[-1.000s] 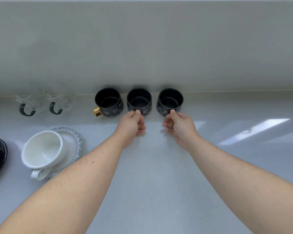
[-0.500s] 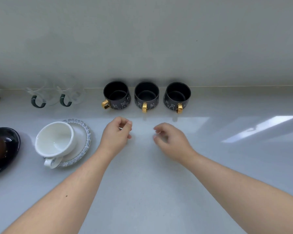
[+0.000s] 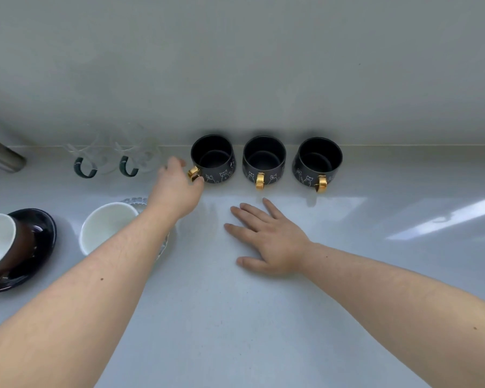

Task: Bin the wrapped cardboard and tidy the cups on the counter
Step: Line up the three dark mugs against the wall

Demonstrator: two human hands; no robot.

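Three black cups with gold handles and white cat drawings stand in a row against the back wall: left cup (image 3: 212, 159), middle cup (image 3: 263, 161), right cup (image 3: 318, 161). The middle and right handles point toward me; the left cup's handle points left. My left hand (image 3: 174, 191) reaches to the left cup, thumb and forefinger pinching its gold handle. My right hand (image 3: 269, 239) lies flat on the counter in front of the middle cup, fingers spread, holding nothing. No wrapped cardboard is in view.
A white cup (image 3: 107, 225) sits on a glass saucer (image 3: 136, 201) under my left forearm. A brown cup (image 3: 0, 242) stands on a black saucer (image 3: 41, 233) at far left. Two clear glass cups with green handles (image 3: 84, 167) (image 3: 128, 165) stand by the wall. A metal pipe (image 3: 0, 156) juts in at left.
Both hands let go of the middle and right cups' handles. My left hand moved left to the left cup's handle; my right hand opened and settled flat on the counter.
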